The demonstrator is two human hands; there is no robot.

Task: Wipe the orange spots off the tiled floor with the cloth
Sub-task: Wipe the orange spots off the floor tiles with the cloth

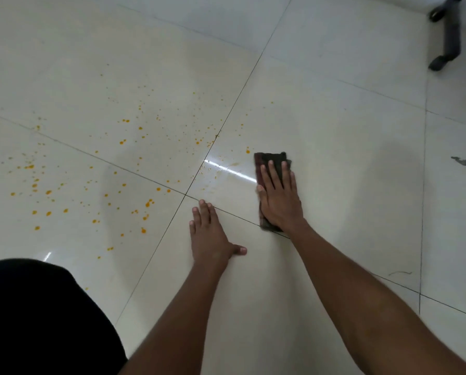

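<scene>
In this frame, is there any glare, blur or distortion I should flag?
Head view: a bright glare streak on the glossy floor left of the cloth; the chair base top right is blurred; wide-angle bending curves the grout lines; spots stay readable.

A dark chair base with castors stands at the far right, and a small grey scrap lies nearer.
</scene>
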